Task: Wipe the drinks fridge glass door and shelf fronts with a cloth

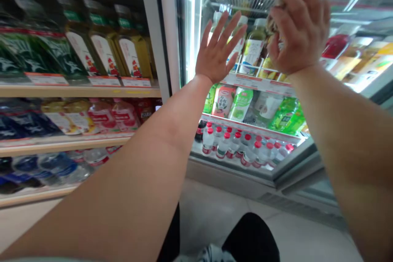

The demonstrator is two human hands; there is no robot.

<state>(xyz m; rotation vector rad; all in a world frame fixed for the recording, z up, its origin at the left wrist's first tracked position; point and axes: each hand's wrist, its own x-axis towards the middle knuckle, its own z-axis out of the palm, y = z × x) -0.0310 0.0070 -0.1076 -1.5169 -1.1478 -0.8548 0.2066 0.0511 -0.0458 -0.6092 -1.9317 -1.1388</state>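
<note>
The fridge door [196, 41] is clear glass, smooth and shiny, with bright light bouncing off it. Its frame [159, 49] looks like smooth grey metal. The right hand [299, 28] squeezes a crumpled cloth [272, 22], soft and rough-looking. The water bottles [233, 145] are clear shiny plastic with red plastic caps. The open shelves [76, 91] look like pale wood, matt. The floor [215, 208] is smooth, dull tile.

Red-capped water bottles [236, 143]; green drink cartons [285, 116]; yellow oil bottles [129, 47], white-and-red labels; beige cloth [273, 22]
</note>
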